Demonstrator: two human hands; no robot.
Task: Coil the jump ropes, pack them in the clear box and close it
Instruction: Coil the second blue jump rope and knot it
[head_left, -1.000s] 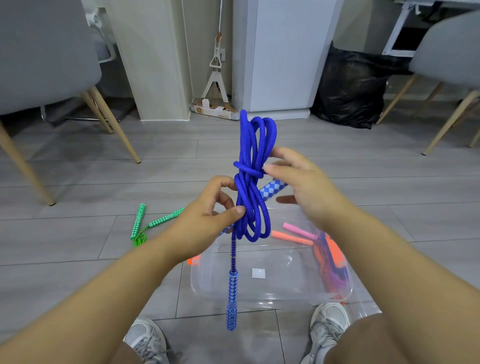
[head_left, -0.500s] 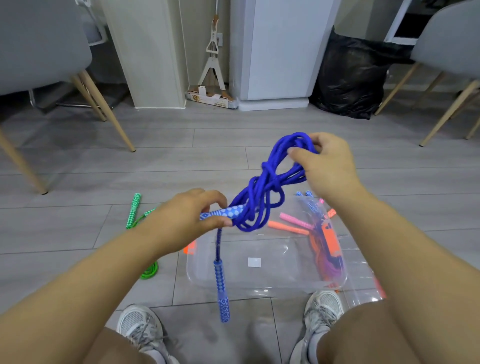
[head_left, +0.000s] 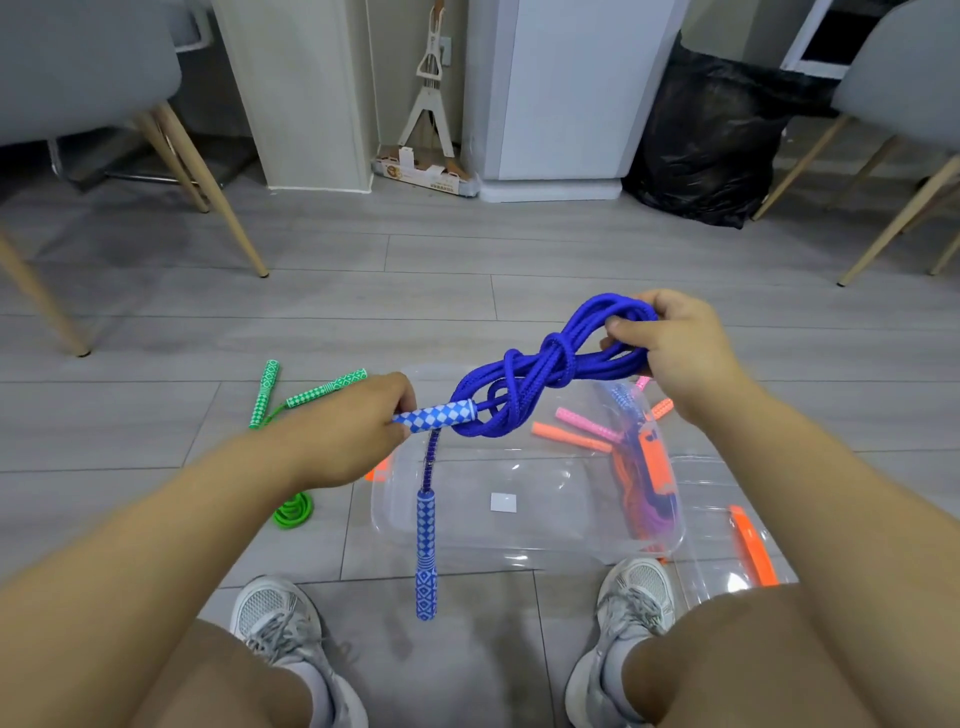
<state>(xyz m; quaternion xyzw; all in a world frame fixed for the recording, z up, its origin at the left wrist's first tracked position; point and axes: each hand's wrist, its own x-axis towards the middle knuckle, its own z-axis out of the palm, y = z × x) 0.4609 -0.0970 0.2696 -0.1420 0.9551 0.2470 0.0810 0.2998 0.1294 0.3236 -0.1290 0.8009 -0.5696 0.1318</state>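
A blue jump rope (head_left: 540, 371), coiled and wrapped in the middle, stretches sideways above the clear box (head_left: 519, 540). My right hand (head_left: 670, 348) grips the far loop end of the bundle. My left hand (head_left: 343, 431) pinches one checkered blue handle (head_left: 439, 414). The other blue handle (head_left: 426, 556) hangs straight down in front of the box. Inside the box at its right side lie orange and pink ropes (head_left: 649, 467) with their handles. A green jump rope (head_left: 296, 512) with two patterned handles lies on the floor to the left.
The clear lid (head_left: 727, 530) with an orange latch lies right of the box. My shoes (head_left: 270, 618) stand at the box's near edge. Chair legs (head_left: 208, 176) flank both sides; a black bag (head_left: 701, 135), a white cabinet and a mop stand at the back.
The blue bundle went from hanging upright to lying sideways. My right hand took its loop end and pulled right; my left hand shifted onto the handle and drew it left.
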